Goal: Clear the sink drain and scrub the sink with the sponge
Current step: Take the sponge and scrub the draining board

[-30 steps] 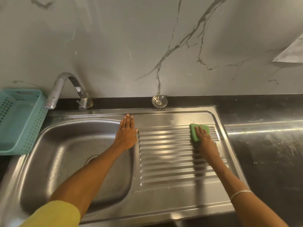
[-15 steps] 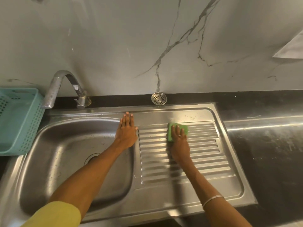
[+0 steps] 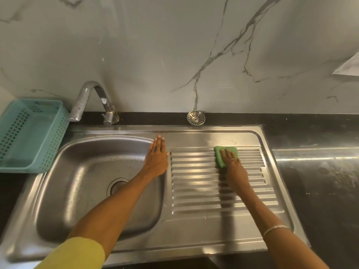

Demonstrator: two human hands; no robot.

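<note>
Drain (image 3: 116,186) is showing in the sink (image 3: 174,249) basin. Left hand (image 3: 157,160) is lying flat beside it, grip straight, fingers together. Right hand (image 3: 236,169) is pressing the green sponge (image 3: 219,158) onto the drainboard's far edge, grip spread. Strainer (image 3: 196,118) is resting at the tabletop's (image 3: 310,133) back edge.

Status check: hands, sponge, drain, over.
Left hand flat on sink rim. Right hand pressing sponge on drainboard. Strainer off, on back ledge. Nothing in the way.

Dark countertop (image 3: 320,181), steel sink (image 3: 194,226) set into it, teal basket (image 3: 11,136) at left — drain strainer (image 3: 196,118) on the back strip
</note>
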